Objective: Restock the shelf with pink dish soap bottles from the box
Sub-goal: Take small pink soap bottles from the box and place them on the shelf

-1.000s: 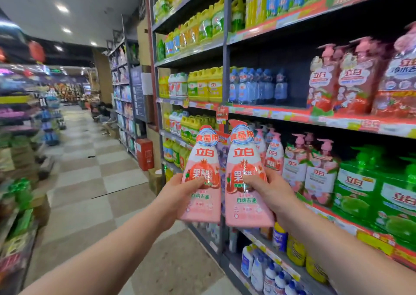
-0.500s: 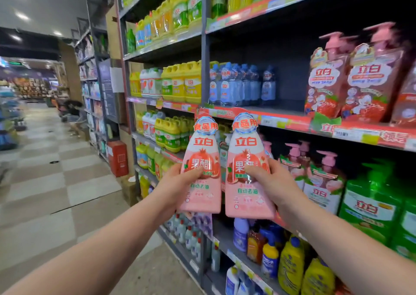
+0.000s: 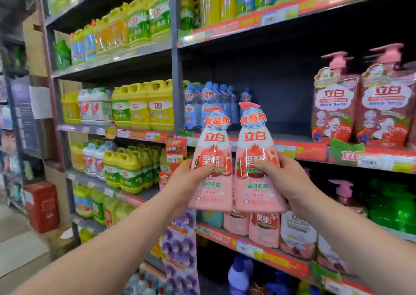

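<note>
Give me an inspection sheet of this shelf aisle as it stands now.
Surface: middle shelf has a dark open gap between the blue bottles and the red pump bottles.
Job's things: two pink dish soap bottles, left bottle and right bottle, held upright side by side in front of that gap. More pink bottles stand on the shelf below.
Clutter: yellow jugs, green pump bottles, purple hanging packs.
Grips: left hand shut on the left bottle; right hand shut on the right bottle.
Cables: nothing seen.
Surroundings: red box by the aisle floor; the supply box is not in view.
</note>
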`<state>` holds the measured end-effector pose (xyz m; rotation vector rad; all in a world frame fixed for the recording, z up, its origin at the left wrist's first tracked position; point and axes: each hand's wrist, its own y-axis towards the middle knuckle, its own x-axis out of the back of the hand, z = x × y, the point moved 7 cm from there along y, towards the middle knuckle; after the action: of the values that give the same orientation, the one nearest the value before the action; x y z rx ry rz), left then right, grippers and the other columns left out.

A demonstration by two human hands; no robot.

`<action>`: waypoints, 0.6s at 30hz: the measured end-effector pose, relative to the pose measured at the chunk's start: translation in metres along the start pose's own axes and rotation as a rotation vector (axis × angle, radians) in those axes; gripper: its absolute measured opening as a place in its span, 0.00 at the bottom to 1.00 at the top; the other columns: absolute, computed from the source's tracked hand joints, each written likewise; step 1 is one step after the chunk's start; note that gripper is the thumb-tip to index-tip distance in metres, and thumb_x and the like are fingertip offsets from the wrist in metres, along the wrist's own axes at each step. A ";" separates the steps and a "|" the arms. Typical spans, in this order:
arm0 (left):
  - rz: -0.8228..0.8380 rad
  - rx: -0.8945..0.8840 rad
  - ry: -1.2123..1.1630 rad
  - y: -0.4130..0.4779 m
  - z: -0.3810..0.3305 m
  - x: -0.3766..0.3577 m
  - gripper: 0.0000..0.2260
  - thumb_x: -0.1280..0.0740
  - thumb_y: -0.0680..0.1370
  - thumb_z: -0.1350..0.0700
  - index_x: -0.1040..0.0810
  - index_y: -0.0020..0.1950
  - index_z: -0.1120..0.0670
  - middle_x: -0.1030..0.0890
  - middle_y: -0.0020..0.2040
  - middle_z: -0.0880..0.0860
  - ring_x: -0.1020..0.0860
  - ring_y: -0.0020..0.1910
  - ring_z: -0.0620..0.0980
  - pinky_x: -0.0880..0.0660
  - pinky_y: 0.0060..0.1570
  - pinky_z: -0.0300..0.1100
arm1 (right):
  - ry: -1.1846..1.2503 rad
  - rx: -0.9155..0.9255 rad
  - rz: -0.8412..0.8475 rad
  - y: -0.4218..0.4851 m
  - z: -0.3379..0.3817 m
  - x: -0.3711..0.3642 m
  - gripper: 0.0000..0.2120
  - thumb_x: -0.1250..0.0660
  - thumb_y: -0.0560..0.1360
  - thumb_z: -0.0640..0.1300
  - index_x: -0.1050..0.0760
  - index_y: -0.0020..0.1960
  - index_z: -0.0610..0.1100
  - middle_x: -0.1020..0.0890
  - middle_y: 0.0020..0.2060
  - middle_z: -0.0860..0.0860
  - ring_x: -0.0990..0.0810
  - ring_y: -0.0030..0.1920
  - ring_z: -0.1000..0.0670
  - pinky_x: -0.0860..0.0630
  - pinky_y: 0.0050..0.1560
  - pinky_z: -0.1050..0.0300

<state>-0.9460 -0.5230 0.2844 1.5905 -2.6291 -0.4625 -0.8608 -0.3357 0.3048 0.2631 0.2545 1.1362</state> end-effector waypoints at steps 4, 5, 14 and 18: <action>0.052 -0.031 -0.011 0.045 -0.005 0.014 0.15 0.30 0.74 0.55 0.26 0.58 0.57 0.15 0.44 0.56 0.15 0.40 0.54 0.21 0.34 0.47 | -0.059 0.039 -0.089 0.029 0.011 -0.009 0.07 0.29 0.72 0.41 0.23 0.49 0.46 0.15 0.40 0.47 0.15 0.34 0.52 0.20 0.30 0.60; 0.068 -0.041 -0.028 0.055 -0.006 0.013 0.13 0.30 0.74 0.55 0.25 0.57 0.56 0.14 0.42 0.54 0.15 0.38 0.53 0.21 0.32 0.45 | -0.095 0.053 -0.111 0.037 0.016 -0.009 0.08 0.29 0.72 0.41 0.23 0.50 0.45 0.15 0.42 0.46 0.15 0.37 0.50 0.19 0.34 0.58; 0.105 -0.081 -0.100 0.134 -0.019 0.001 0.12 0.30 0.74 0.55 0.26 0.55 0.56 0.15 0.39 0.52 0.16 0.34 0.49 0.22 0.28 0.43 | -0.210 0.172 -0.197 0.122 0.047 0.007 0.08 0.28 0.70 0.44 0.22 0.48 0.45 0.15 0.43 0.46 0.15 0.39 0.47 0.19 0.40 0.51; 0.078 -0.135 -0.047 0.166 -0.030 -0.001 0.14 0.30 0.74 0.55 0.26 0.58 0.56 0.15 0.45 0.55 0.16 0.38 0.51 0.21 0.31 0.44 | -0.205 0.197 -0.206 0.167 0.053 0.019 0.11 0.28 0.71 0.44 0.22 0.52 0.43 0.15 0.44 0.46 0.15 0.40 0.47 0.19 0.40 0.52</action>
<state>-1.0834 -0.4577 0.3581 1.4492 -2.6193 -0.6648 -0.9789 -0.2563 0.4093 0.5127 0.2068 0.8733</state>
